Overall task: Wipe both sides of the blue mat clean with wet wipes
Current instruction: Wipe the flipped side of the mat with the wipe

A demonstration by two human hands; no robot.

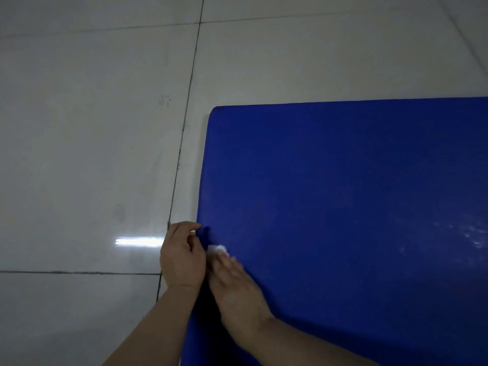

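Blue glossy mat [343, 194] under crumpled white wipe [217, 250].

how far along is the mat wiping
Done: a wet sheen on the blue mat at right suggests that part is wiped. In hand: right hand presses the wet wipe near the left edge, left hand pinching it. Left: the underside.

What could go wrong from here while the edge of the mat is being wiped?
The left hand only pinches the mat at its edge, so that grip may slip and let the mat shift on the glossy floor tiles. The wipe under the right hand is bunched small, so it may leave streaks and miss spots.
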